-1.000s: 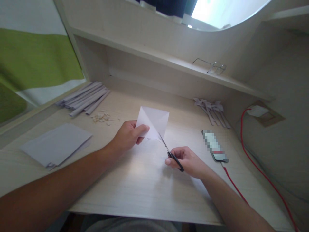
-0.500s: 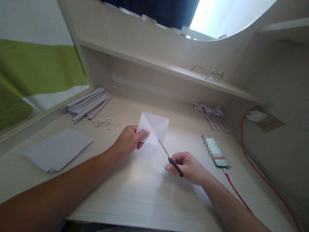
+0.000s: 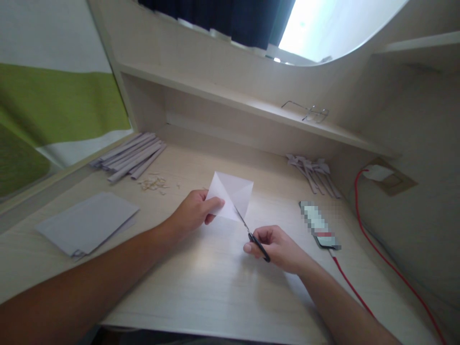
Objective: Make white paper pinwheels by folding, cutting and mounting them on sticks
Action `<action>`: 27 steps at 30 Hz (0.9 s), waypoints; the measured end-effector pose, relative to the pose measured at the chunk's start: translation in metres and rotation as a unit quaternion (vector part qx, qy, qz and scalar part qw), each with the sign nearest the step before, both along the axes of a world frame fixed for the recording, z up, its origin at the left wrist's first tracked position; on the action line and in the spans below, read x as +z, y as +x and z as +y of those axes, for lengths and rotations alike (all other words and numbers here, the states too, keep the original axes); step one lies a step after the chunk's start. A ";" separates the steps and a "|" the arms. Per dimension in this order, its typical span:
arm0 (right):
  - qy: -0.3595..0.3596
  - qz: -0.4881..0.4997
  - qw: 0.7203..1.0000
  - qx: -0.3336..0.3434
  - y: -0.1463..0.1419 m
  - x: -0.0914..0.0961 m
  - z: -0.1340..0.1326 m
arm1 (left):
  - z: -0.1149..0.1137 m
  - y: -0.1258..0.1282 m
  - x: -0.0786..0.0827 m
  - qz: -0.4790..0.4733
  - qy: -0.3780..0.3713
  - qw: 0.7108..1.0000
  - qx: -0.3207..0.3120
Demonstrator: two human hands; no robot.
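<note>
Apparent cutting of creased paper [image 3: 239, 191], inward of the desk's [image 3: 172, 297] front edge.
Left fingers [image 3: 215, 203] pinch it; right fingers [image 3: 268, 233] grip scissors [image 3: 250, 235]; cutting on calls for steadiness.

Bare forearms [image 3: 138, 258] aslant inward, left grip [image 3: 197, 211] in a pinch, thumb [image 3: 215, 204] uppermost, right grip [image 3: 277, 248] curled

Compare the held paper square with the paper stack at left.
The paper square looks smaller than the paper stack. The paper square is held in the left hand; the paper stack lies on the desk. The paper square shows a diagonal line; the paper stack's top shows none. Both are whitish.
</note>
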State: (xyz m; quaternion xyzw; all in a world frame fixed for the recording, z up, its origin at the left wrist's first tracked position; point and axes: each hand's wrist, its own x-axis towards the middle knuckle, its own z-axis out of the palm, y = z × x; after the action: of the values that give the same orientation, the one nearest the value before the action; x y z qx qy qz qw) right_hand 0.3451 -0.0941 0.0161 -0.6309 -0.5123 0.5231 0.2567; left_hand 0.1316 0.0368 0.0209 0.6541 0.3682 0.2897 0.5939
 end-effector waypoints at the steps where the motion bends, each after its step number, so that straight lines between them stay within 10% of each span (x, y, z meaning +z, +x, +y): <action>1: 0.001 0.000 1.000 0.001 0.000 0.000 0.000 | 0.000 0.000 0.000 0.001 0.000 1.000 -0.003; 27: 0.010 -0.016 1.000 -0.007 0.001 -0.005 0.001 | -0.002 0.002 -0.006 -0.002 0.018 0.999 -0.027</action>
State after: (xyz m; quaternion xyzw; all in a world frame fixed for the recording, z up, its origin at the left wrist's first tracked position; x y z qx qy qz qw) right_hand 0.3460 -0.0929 0.0108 -0.6404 -0.5168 0.5059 0.2585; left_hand 0.1340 0.0345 0.0149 0.6735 0.3439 0.2816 0.5906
